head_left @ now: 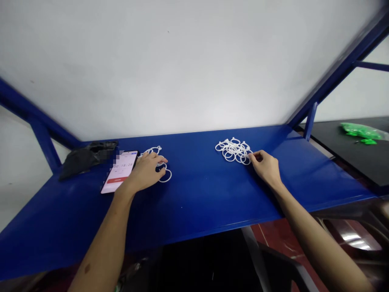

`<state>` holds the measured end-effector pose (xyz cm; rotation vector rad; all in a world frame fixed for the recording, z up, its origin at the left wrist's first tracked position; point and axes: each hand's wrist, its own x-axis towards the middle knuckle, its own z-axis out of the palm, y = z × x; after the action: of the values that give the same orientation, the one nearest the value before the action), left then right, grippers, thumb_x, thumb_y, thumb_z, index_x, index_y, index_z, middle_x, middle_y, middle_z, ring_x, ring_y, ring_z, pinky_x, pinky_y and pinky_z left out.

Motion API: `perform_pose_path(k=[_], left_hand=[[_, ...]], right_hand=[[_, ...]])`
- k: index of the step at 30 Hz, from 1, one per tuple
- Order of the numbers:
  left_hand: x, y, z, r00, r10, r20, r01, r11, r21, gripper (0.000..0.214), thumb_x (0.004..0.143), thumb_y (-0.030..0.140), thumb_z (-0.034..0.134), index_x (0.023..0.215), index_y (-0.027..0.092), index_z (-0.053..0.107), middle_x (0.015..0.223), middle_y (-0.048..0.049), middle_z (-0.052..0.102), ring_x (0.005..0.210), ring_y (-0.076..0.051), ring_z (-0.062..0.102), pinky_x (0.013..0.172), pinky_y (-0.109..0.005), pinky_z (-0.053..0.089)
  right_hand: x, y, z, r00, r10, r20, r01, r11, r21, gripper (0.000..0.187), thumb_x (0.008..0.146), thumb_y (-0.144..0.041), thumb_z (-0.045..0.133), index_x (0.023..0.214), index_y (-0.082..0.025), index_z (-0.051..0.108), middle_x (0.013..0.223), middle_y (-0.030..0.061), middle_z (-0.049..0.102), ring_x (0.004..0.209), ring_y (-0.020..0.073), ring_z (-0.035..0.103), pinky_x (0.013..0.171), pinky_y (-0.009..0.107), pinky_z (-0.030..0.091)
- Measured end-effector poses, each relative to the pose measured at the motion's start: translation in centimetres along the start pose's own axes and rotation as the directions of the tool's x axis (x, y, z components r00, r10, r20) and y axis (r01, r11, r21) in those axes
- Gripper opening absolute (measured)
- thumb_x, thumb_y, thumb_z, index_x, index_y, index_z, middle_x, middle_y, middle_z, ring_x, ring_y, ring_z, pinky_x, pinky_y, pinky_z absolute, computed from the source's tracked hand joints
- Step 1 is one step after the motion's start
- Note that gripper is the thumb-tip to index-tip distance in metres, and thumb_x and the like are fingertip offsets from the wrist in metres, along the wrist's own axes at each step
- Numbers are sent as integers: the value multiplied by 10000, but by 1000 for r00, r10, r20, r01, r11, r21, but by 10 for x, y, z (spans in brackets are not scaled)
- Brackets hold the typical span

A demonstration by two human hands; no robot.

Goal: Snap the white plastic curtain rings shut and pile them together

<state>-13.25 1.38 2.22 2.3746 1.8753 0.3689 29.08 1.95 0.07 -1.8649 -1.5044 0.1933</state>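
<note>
- L hand (147,170): palm down, wrist slightly bent, fingers loosely spread, thumb apart from index; looks released, nothing clearly gripped.
- L forearm (106,239): comes up from bottom edge, angled inward (twd R), over the front edge of the blue counter (194,194).
- Under/beside L hand: small group of white rings (170,175), partly hidden by fingers; one ring shows whole-ish just off thumb tip.
- R hand (266,166): on its side, fingers curled in, thumb + index tips close tog. at R edge of the white ring pile (233,150); can't tell if a ring is actually pinched.
- R forearm (319,235): reaches in from lower R corner, slanting up & L; wrist nearly straight.
- Ring pile: bigger than L group, overlapping rings, R of ctr twd back of counter; two groups well apart.
- Phone (120,172): flat, screen up, just L of L hand; digits + red bar on screen, part pixelated.
- Black plastic bag (82,160): crumpled, back L, next to phone.
</note>
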Motion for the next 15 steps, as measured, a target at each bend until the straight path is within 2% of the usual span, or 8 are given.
perform_pose_path(k=[4,8,12,15], left_hand=[[0,4,4,999,-12,53,10,999,35,345,857,399,570,1123,226,706,1105,-91,703,1128,-350,546,991,-506,412],[2,2,7,998,-24,50,25,999,-22,316,887,349,573,1172,250,667,984,-43,741,1066,-323,579,925,-466,425],[3,4,5,996,-29,-79,22,996,-87,309,909,323,577,1203,248,639,917,-27,754,1069,-319,588,892,-436,433],[2,17,-2,966,-43,-257,2,987,-159,295,916,307,603,1197,221,626,890,-33,748,1001,-301,605,867,-421,458]], right_hand=[[-1,1,0,1000,3,-9,-3,1000,11,287,843,-463,606,763,-194,667,743,80,726,675,212,649,667,317,464],[1,9,2,998,-24,-61,25,999,20,271,867,-442,616,782,-191,673,742,63,720,666,200,642,654,310,450],[1,13,7,968,-187,-168,191,981,9,256,926,-420,585,848,-189,662,803,61,711,698,191,627,696,324,467],[-2,-4,15,919,-374,-128,381,924,34,243,961,-408,562,889,-199,662,872,78,698,777,205,621,751,348,485]])
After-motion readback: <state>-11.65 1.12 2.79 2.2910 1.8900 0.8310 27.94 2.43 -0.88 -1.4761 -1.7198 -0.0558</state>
